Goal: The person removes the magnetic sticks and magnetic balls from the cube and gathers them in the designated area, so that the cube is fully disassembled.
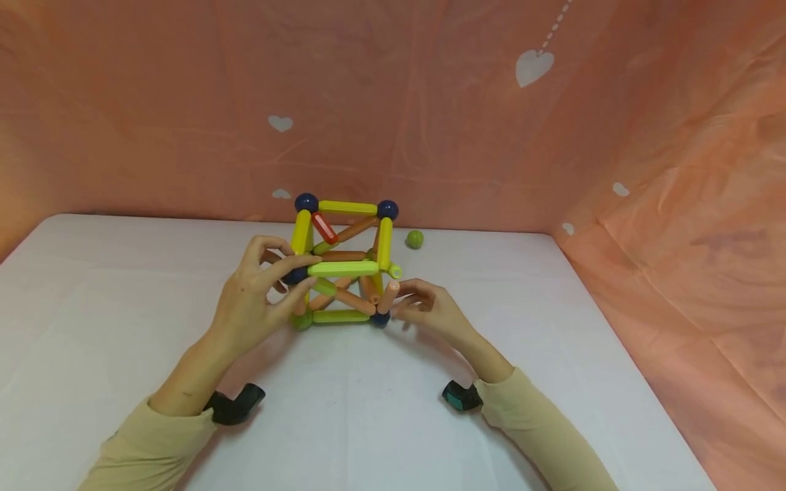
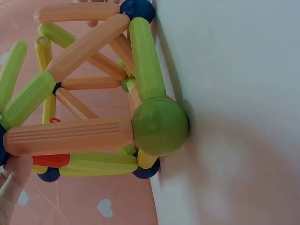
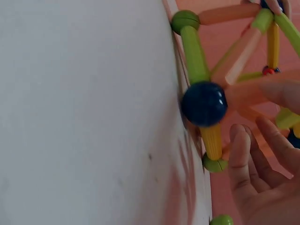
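Note:
A frame of magnetic rods and balls stands upright on the table. My left hand [image 1: 248, 293] pinches the dark blue ball [image 1: 295, 274] at its upper front left corner, with the index finger along the light green rod [image 1: 342, 269]. In the left wrist view the thumb [image 2: 18, 180] lies by an orange rod [image 2: 70, 136] above a green ball [image 2: 160, 126]. On the right, my right hand [image 1: 439, 314] has loosely bent, spread fingers beside an orange rod [image 1: 389, 298]. That rod rises from the lower dark blue ball [image 3: 204, 104]; one finger appears to touch it.
A loose green ball [image 1: 415, 239] lies behind the frame to the right. The white-covered table [image 1: 393, 429] meets an orange cloth backdrop [image 1: 405, 123] with heart prints. Dark wrist devices [image 1: 236, 406] sit at both sleeve cuffs.

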`<act>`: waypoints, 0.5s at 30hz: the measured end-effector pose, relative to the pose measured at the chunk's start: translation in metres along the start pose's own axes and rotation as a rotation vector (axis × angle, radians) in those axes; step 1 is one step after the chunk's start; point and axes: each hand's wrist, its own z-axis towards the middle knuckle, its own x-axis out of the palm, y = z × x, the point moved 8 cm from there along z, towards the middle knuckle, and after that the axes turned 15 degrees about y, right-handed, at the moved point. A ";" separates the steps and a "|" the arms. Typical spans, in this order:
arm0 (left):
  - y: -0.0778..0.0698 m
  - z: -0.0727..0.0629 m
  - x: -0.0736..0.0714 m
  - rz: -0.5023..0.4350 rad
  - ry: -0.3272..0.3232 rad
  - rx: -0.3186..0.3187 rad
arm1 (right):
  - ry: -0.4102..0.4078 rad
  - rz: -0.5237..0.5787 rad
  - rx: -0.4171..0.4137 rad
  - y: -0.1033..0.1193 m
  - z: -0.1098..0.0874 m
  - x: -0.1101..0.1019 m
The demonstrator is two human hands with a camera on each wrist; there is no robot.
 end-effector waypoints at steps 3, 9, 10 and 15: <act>0.001 0.000 0.000 -0.031 -0.012 0.006 | 0.032 -0.023 0.005 0.001 0.005 0.008; 0.007 -0.001 0.001 -0.119 -0.020 -0.021 | 0.017 -0.090 0.010 0.003 0.012 0.015; 0.009 -0.002 0.001 -0.140 -0.018 -0.032 | 0.009 -0.100 0.007 0.004 0.012 0.015; 0.016 -0.001 0.003 -0.231 0.024 -0.101 | -0.027 -0.154 -0.006 0.007 0.014 0.015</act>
